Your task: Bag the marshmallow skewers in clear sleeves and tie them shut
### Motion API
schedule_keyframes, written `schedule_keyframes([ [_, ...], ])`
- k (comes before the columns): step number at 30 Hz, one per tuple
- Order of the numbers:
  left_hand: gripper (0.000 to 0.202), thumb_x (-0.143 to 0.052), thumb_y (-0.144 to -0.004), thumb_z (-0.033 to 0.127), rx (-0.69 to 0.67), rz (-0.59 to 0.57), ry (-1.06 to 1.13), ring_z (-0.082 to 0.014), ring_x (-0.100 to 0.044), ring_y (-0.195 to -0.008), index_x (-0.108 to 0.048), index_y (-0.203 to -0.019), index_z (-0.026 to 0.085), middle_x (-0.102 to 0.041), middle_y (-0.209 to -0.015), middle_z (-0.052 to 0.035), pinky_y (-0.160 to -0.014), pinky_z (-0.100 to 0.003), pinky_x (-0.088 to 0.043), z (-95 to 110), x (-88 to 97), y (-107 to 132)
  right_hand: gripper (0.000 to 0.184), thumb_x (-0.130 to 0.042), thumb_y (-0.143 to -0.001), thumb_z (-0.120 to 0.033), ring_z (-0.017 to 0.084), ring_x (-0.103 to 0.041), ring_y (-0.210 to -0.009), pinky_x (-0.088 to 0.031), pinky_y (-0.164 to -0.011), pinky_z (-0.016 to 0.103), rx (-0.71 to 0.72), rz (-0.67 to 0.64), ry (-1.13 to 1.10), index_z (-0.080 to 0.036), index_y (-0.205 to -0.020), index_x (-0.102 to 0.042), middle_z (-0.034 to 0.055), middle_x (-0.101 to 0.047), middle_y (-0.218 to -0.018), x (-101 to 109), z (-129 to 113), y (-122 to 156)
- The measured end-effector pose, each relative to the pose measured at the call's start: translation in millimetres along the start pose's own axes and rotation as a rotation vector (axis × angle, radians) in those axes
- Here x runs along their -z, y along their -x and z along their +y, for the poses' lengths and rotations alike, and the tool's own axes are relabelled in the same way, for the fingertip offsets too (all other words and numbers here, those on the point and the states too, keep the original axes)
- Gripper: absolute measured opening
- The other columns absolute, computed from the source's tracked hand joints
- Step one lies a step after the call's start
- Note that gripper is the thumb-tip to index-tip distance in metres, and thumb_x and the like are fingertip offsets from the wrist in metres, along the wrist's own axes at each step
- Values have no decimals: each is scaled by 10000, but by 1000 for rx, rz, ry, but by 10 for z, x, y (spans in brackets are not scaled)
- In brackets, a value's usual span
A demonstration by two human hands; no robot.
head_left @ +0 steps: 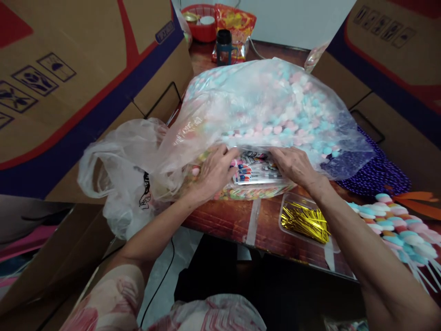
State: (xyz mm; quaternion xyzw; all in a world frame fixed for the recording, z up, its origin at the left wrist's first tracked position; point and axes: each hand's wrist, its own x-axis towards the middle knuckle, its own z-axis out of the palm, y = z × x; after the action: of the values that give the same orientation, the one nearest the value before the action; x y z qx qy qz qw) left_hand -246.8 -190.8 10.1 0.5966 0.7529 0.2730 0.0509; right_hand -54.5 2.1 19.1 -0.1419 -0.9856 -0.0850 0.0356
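A big clear plastic bag (272,105) full of pink, blue and white candies lies on the brown table (227,220). Under its near edge sits a stack of printed packets (257,168) on a colourful striped pile (255,191). My left hand (213,172) has its fingers curled at the left end of the packets, beneath the bag's flap. My right hand (294,165) rests with fingers bent on the right end of the same stack. What the fingertips grip is partly hidden by the plastic.
A clear tray of gold twist ties (305,220) sits near the table's front edge. Finished candy skewers (396,230) lie at the right beside a purple dotted bag (372,172). Large cardboard boxes (69,82) flank both sides. An empty white plastic bag (120,174) hangs at the left.
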Motion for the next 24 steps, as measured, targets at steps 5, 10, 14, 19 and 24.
schedule_keyframes([
  [5, 219, -562, -906, 186, -112, -92, -45, -224, -528, -879, -760, -984, 238, -567, -904, -64, -784, -349, -427, -36, -20, -20, 246, -438, -990, -203, 201, -613, -719, -289, -631, 293, -44, 32, -53, -195, -1052, -675, 79, -757, -883, -41, 70, -14],
  [10, 282, -533, -930, 195, -163, -119, -148, -241, -507, -891, -753, -1099, 245, -564, -897, -76, -757, -351, -398, -10, -3, -19, 255, -458, -992, -288, 191, -625, -712, -325, -626, 271, -33, 81, -146, -220, -1013, -703, 54, -758, -867, -93, 153, -23],
  [14, 317, -513, -934, 185, -175, -145, -221, -267, -526, -925, -710, -1181, 214, -583, -921, -100, -786, -374, -409, 32, 22, -56, 293, -452, -989, -293, 201, -657, -752, -385, -650, 280, -21, 86, -218, -222, -1078, -722, 65, -773, -922, -77, 166, -18],
  [19, 304, -521, -915, 177, -160, -188, -173, -273, -567, -933, -669, -1179, 209, -620, -907, -100, -825, -389, -431, 58, 86, -128, 330, -434, -1008, -343, 200, -673, -798, -444, -690, 293, -3, 13, -245, -239, -1134, -721, 63, -778, -989, 14, 165, -11],
  [24, 298, -531, -874, 124, -139, -210, -128, -278, -587, -912, -662, -1128, 209, -632, -894, -100, -803, -393, -443, 87, 145, -159, 385, -415, -1025, -422, 211, -685, -860, -480, -746, 314, -2, -31, -313, -224, -1143, -723, 85, -771, -1043, 120, 122, -17],
])
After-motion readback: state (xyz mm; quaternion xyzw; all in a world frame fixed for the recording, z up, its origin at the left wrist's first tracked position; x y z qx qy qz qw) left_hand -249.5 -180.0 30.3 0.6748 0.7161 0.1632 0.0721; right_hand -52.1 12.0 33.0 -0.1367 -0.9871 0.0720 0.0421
